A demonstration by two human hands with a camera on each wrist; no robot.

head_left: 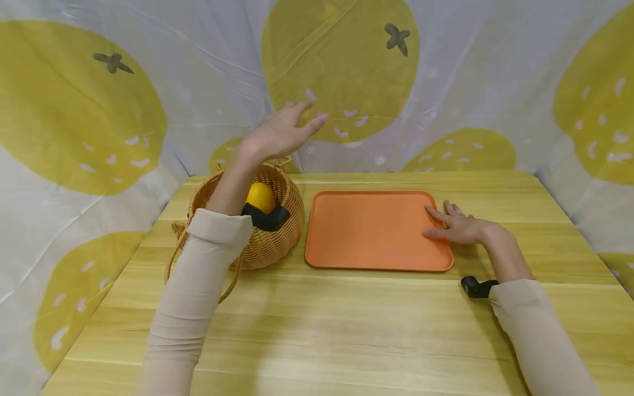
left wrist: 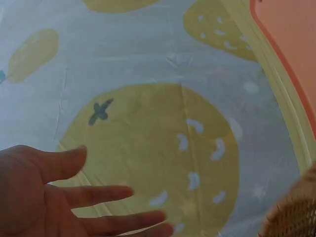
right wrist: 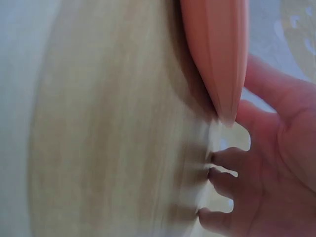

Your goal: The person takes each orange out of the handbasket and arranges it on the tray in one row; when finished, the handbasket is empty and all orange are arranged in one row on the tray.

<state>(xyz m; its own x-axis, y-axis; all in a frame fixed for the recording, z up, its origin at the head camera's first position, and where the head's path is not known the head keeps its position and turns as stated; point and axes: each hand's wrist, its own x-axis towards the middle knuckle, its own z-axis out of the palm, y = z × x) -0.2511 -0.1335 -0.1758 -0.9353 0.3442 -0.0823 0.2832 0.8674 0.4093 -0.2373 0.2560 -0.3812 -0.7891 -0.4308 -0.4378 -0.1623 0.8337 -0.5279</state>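
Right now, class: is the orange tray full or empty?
Empty. The orange tray shows only bare surface in the head view; the right hand merely rests on its right edge.

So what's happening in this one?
A person sits at a light wooden table. Their left hand is raised, open and empty, above a round woven wicker basket that holds a yellow-orange round fruit. Their right hand rests with straight fingers on the right edge of a flat orange rectangular tray, which has nothing on it.
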